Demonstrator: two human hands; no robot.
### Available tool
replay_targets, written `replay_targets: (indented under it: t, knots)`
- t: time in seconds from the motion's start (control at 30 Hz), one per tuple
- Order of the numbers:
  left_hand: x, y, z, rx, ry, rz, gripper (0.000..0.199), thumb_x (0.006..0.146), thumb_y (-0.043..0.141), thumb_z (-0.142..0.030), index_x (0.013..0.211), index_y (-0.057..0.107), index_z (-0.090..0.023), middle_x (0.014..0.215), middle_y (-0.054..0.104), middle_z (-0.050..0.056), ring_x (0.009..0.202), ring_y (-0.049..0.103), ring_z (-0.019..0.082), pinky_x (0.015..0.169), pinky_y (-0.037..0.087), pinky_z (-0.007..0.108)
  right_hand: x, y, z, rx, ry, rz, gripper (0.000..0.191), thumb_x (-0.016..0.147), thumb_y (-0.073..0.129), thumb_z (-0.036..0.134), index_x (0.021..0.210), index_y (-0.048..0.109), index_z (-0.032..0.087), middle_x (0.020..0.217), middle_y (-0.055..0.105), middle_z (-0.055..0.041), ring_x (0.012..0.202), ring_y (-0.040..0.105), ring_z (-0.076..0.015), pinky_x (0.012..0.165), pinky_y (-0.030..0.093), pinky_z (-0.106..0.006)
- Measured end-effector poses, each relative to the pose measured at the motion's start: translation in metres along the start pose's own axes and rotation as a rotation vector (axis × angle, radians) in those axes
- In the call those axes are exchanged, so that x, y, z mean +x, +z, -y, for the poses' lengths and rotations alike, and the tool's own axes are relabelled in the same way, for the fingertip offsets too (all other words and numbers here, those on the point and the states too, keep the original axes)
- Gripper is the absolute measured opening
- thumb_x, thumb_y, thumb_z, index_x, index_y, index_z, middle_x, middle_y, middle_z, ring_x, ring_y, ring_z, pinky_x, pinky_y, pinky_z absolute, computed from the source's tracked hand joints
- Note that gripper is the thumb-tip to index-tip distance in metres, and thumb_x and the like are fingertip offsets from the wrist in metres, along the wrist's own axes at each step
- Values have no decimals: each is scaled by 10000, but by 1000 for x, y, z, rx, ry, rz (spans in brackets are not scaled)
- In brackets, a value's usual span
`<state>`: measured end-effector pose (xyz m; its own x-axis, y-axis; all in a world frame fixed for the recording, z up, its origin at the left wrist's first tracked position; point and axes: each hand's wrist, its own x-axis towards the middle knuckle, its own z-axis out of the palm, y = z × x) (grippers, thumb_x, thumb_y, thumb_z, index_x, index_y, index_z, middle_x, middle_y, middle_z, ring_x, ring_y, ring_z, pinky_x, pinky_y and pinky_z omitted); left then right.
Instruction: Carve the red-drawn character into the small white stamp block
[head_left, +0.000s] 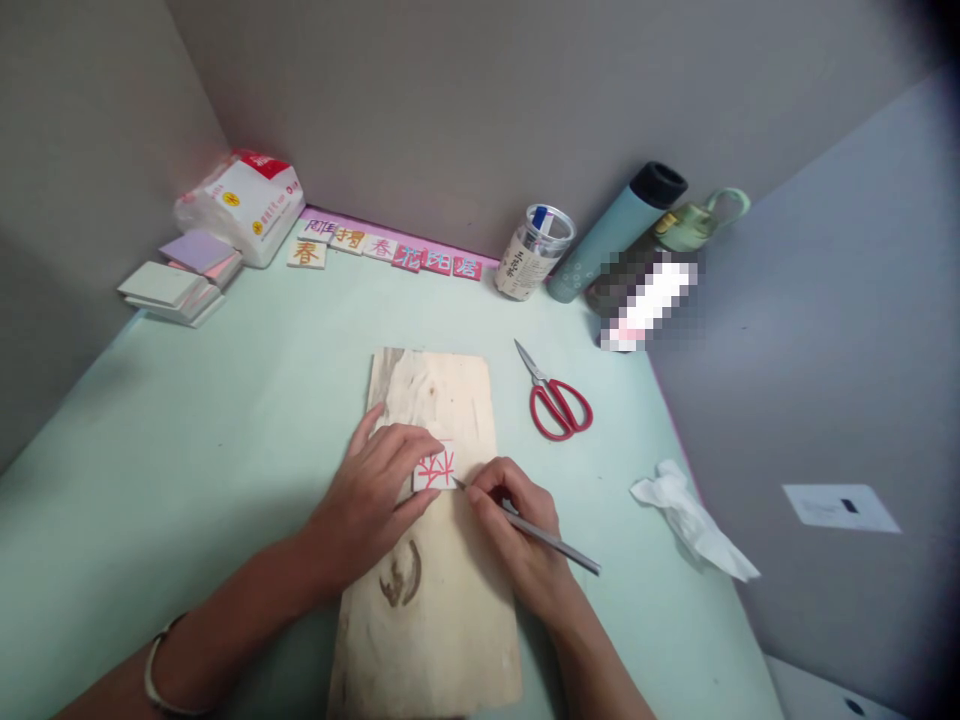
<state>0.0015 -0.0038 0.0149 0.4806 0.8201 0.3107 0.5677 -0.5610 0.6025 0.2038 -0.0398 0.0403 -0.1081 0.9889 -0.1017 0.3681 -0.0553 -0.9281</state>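
Note:
A small white block [443, 477] with a red character drawn on it lies on the wooden board [461, 625]. My left hand [382, 478] pins it there, fingertips on its top edge and thumb along the lower edge, covering its left part. In my right hand [517, 525] is a slim silver craft knife [559, 545], held like a pen. Its pointed tip is at the block's lower right corner; whether it touches the surface I cannot tell.
Red-handled scissors [553, 397] lie right of the board, with a crumpled tissue [694, 520] farther right. Character blocks [409, 257] line the back edge. A clear jar [529, 255], a teal bottle [615, 235], a tissue pack [247, 205] and stacked blank blocks [169, 285] stand around.

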Motion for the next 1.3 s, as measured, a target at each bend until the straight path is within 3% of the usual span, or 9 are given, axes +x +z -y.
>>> replay_targets:
  t: [0.57, 1.3]
  knots:
    - [1, 1, -1, 2, -4, -18, 294, 926, 575, -163, 1208, 515, -219, 1123, 645, 56, 1109, 611, 218, 1198, 205, 560, 1, -5, 4, 59, 71, 59, 166, 923, 542, 252, 770, 494, 211, 752, 509, 20, 694, 429, -140, 620, 341, -271]
    - [0, 2, 0, 5, 1, -22, 282, 924, 580, -167, 1194, 517, -220, 1116, 654, 54, 1092, 619, 218, 1190, 189, 565, 0, -7, 5, 8, 27, 115, 182, 912, 518, 235, 745, 449, 217, 711, 469, 34, 669, 405, -137, 610, 323, -267]
